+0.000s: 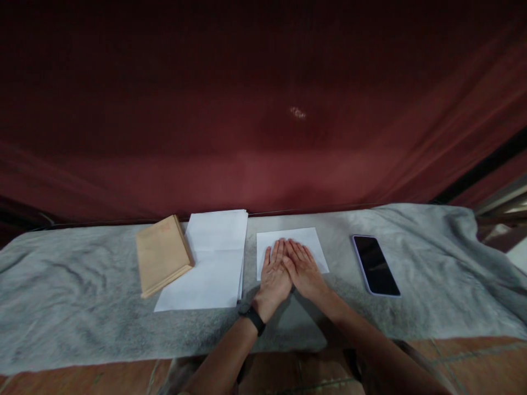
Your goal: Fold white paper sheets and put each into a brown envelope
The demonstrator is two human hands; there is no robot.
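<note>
A folded white sheet of paper [307, 240] lies on the grey cloth in front of me. My left hand [275, 278] rests flat on its near left part with the fingers stretched out. My right hand [303, 270] lies flat beside it on the same sheet, fingers straight and touching the left hand's fingers. Neither hand holds anything. A black band sits on my left wrist.
A stack of white paper [209, 260] lies to the left, with a pile of tan envelopes [162, 254] overlapping its left edge. A dark phone [375, 265] lies to the right. The grey cloth [74, 285] covers the table; a dark red curtain hangs behind.
</note>
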